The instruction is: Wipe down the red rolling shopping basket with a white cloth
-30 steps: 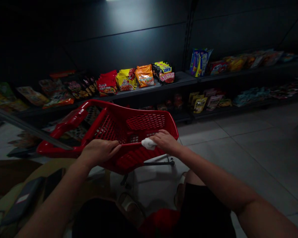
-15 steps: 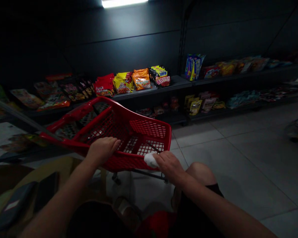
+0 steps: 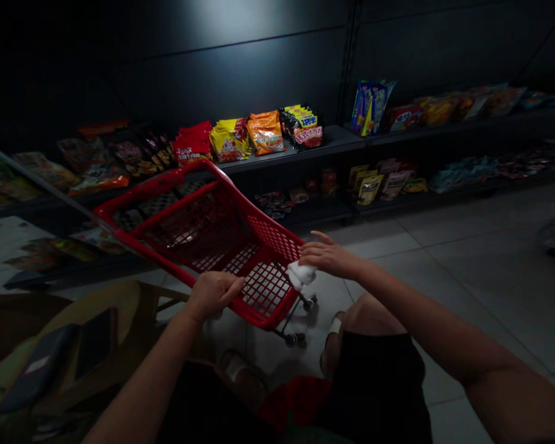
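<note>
A red plastic shopping cart (image 3: 254, 308) stands in front of my knees, turned so that one basket corner points toward me. My left hand (image 3: 215, 293) is closed over the near side rim of the basket. In my right hand (image 3: 330, 256) is a crumpled white cloth (image 3: 301, 274), pressed against the basket's right end; one finger is lifted off it. Through the mesh bottom of the basket the floor tiles show.
Behind the cart runs a dark shelf (image 3: 337, 139) with red, yellow and orange snack bags (image 3: 266, 132). Lower down are more packets (image 3: 370, 188). At my left, a phone (image 3: 96, 342) and a dark case (image 3: 41, 364) lie on a round seat-like surface (image 3: 129, 299).
The cart has swung round, its near corner now closer to me. My right hand moved up and to the far end with the cloth; my left hand shifted right and down.
</note>
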Demonstrator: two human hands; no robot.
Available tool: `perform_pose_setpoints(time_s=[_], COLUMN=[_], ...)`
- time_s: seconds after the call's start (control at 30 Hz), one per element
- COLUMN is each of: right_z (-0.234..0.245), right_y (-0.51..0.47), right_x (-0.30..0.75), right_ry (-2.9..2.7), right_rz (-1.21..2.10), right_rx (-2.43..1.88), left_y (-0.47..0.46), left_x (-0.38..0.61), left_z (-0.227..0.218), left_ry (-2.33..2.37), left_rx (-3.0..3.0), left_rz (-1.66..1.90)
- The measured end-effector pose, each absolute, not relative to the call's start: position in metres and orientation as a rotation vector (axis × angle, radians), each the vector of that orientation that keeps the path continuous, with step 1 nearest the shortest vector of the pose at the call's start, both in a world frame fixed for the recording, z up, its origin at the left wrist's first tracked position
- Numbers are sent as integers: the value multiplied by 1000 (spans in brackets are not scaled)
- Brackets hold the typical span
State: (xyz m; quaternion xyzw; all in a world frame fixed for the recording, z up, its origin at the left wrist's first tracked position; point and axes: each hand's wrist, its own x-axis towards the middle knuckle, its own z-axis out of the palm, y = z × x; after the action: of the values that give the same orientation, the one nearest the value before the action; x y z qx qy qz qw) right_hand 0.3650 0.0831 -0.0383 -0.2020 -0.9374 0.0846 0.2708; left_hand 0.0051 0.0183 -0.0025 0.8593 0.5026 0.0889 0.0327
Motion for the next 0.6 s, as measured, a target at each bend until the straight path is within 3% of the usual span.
perform_pose_setpoints(time_s=[0.13, 0.33, 0.6], right_z=[-64, -115, -145], right_y=[107, 90, -30], right_x=[371, 319, 224], right_ry=[-2250, -1214, -1037], right_rz=[496, 628, 771], right_rx=[-645, -1138, -1113], left_y=[27, 37, 49], left_x=[10, 13, 16], left_z=[-5, -9, 0], left_ry=[1560, 1782, 1905], left_rx=[2656, 2640, 2572], left_rz=[289, 115, -161])
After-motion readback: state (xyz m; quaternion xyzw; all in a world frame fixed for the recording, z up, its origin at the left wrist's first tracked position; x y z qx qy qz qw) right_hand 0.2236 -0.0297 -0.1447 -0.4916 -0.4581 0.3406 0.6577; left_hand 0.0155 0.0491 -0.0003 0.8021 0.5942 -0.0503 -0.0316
